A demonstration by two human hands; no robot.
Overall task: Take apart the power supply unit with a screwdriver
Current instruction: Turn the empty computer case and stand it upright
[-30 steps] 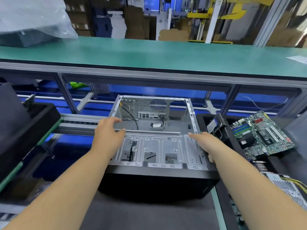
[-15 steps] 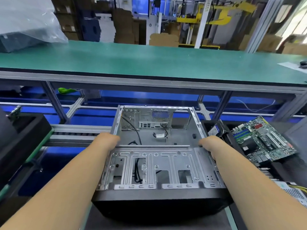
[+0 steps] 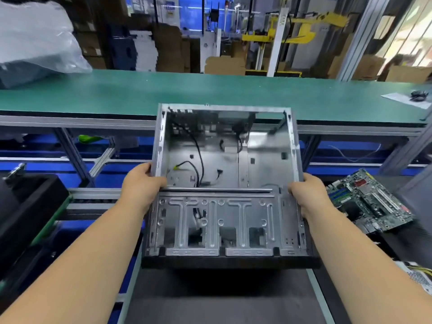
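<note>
- The gutted computer case, resting flat a second ago, is now raised between both hands and tipped toward the green worktop.
- Left hand and right hand: fingers grasping the case's side rails.
- No power supply or screwdriver is identifiable; the motherboard lies right of the right fingers. The case is probably being cleared away.

The computer case has been raised from its earlier resting position; its far end now overlaps the edge of the green worktop behind it. The left hand has moved from resting on the drive-bay plate to gripping the left side rail; the right hand has moved to gripping the right side rail.
</note>
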